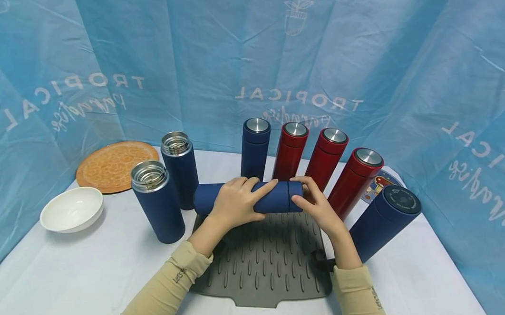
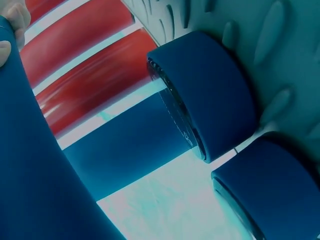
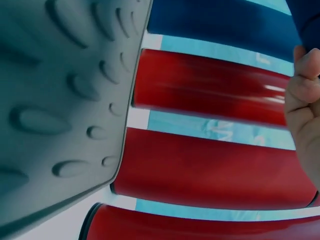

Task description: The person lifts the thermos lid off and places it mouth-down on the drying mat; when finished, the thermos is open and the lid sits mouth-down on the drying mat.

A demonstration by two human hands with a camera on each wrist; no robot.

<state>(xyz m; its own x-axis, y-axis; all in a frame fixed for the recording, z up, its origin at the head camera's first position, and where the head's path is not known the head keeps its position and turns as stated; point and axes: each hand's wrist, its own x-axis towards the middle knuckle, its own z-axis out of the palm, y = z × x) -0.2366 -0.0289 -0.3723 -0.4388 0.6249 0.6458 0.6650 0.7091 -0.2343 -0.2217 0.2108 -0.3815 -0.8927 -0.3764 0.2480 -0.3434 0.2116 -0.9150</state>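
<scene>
A blue thermos (image 1: 272, 199) is held lying sideways above a grey ridged mat (image 1: 258, 271). My left hand (image 1: 237, 201) grips its body from above. At the right end, my right hand (image 1: 317, 202) holds the blue lid (image 1: 295, 197) between thumb and fingers; a thin seam shows beside it. The left wrist view has the thermos body (image 2: 45, 150) close up, with two loose blue lids (image 2: 205, 95) on the mat. Part of the right hand (image 3: 307, 105) appears at the right edge of the right wrist view.
Two lidless blue thermoses (image 1: 161, 210) stand left, near a white bowl (image 1: 72, 210) and a round orange mat (image 1: 116, 165). Behind the mat are a blue thermos (image 1: 255, 150) and three red ones (image 1: 288, 158), all lidded. Another blue thermos (image 1: 382, 224) stands at right.
</scene>
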